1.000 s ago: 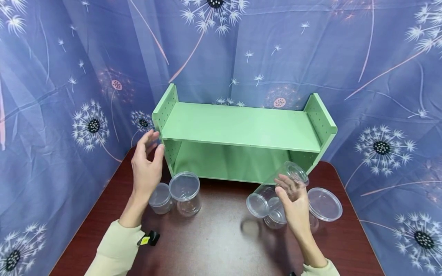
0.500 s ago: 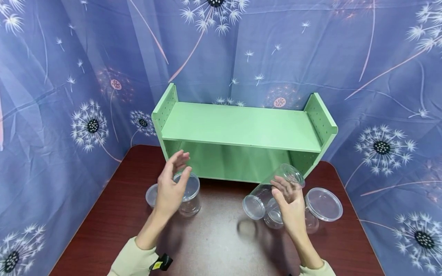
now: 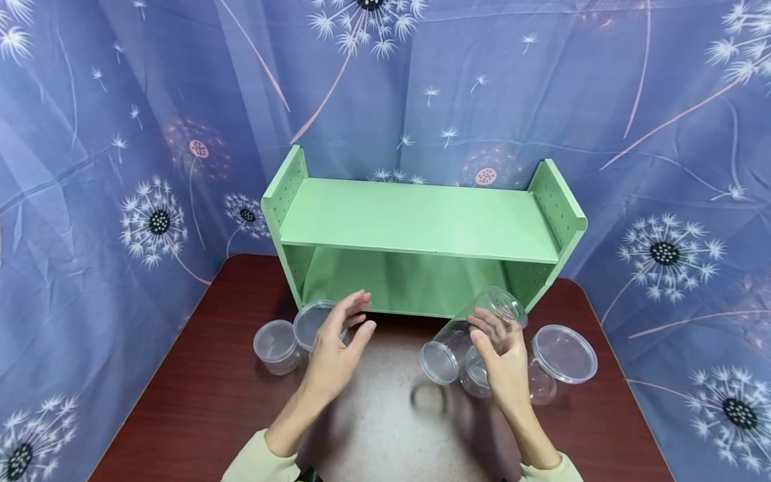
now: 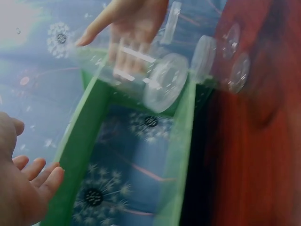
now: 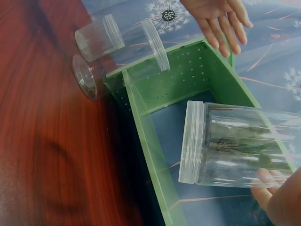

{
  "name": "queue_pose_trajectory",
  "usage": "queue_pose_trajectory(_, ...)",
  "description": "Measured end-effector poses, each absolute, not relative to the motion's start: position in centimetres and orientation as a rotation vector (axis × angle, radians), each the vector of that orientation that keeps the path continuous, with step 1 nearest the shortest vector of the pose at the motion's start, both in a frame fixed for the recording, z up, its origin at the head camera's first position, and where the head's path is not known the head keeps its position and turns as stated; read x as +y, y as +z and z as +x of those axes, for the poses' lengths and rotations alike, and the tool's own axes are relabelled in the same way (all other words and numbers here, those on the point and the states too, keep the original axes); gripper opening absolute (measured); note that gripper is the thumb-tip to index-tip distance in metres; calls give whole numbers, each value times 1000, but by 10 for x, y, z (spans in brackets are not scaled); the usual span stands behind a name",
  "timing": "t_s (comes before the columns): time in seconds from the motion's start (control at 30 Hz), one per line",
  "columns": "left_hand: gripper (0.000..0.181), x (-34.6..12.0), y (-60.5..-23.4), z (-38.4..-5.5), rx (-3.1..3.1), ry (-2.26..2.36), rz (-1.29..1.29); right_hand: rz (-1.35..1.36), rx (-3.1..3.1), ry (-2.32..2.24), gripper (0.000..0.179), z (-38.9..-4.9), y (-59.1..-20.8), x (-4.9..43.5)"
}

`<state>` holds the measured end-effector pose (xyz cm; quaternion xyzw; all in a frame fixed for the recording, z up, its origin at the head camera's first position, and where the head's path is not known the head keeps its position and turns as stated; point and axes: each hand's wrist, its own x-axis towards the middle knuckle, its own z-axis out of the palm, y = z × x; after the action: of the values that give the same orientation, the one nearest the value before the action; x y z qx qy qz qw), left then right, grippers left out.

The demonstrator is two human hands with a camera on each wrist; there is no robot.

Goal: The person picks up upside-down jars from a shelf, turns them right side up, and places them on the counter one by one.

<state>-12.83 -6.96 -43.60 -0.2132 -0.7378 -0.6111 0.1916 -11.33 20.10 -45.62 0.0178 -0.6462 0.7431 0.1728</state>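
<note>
My right hand (image 3: 506, 368) grips a tall clear plastic jar (image 5: 235, 146) by its side, thumb on the near side and fingers seen through the wall. The jar is tilted above the table, its lidded end pointing down-left in the head view. My left hand (image 3: 331, 361) is raised with fingers apart and nothing in it, partly covering a clear lidded jar (image 3: 310, 325). To the left of that stands a short clear jar (image 3: 277, 345). Partly behind the held jar is a smaller clear jar (image 3: 476, 378), and at the right stands a wide-lidded jar (image 3: 565, 355).
A light green two-level shelf (image 3: 415, 217) stands at the back of the dark red wooden table (image 3: 199, 381), its side panels rising above the top board. Blue dandelion-print cloth (image 3: 482, 87) hangs behind and at both sides.
My left hand has moved right and down from beside the shelf's left panel, passing over the left jars. My right hand has shifted slightly left with the jar.
</note>
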Motion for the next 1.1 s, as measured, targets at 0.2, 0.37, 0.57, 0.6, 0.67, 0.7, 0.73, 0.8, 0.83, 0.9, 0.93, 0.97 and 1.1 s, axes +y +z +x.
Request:
queue_pose_trajectory(0.2,57,-53,-457,-121,-2172,-1767,-640,73,-1790,2146,49,-113,-457,198)
queue_pose_trajectory(0.37,63,-44,-479,-119,-2250,-1776,-692,102,-1753,2168,47,-112,-457,196)
queue_pose_trajectory(0.57,71,-36,-497,-117,-2364,-1784,-732,162,-1703,2187,47,-110,-457,193)
queue_pose_trajectory(0.6,72,-35,-499,-116,-2379,-1795,-737,169,-1696,2190,47,-109,-457,192)
queue_pose_trajectory(0.67,75,-33,-503,-116,-2401,-1829,-738,185,-1687,2195,47,-109,-457,191)
queue_pose_trajectory(0.7,76,-33,-505,-115,-2402,-1847,-743,190,-1688,2195,48,-109,-457,190)
queue_pose_trajectory(0.73,76,-32,-507,-115,-2404,-1867,-742,196,-1689,2193,49,-109,-457,189)
queue_pose_trajectory(0.8,78,-31,-512,-115,-2412,-1895,-742,200,-1695,2187,52,-109,-457,188)
queue_pose_trajectory(0.83,80,-31,-514,-115,-2416,-1901,-743,199,-1700,2183,53,-108,-456,187)
queue_pose_trajectory(0.9,82,-30,-518,-115,-2417,-1930,-746,195,-1708,2178,55,-108,-456,186)
queue_pose_trajectory(0.93,84,-30,-519,-114,-2415,-1948,-749,192,-1710,2178,56,-107,-456,186)
queue_pose_trajectory(0.97,86,-30,-520,-114,-2414,-1959,-752,188,-1710,2180,56,-107,-456,186)
queue_pose_trajectory(1.1,92,-27,-524,-112,-2417,-1992,-746,190,-1699,2202,56,-106,-457,184)
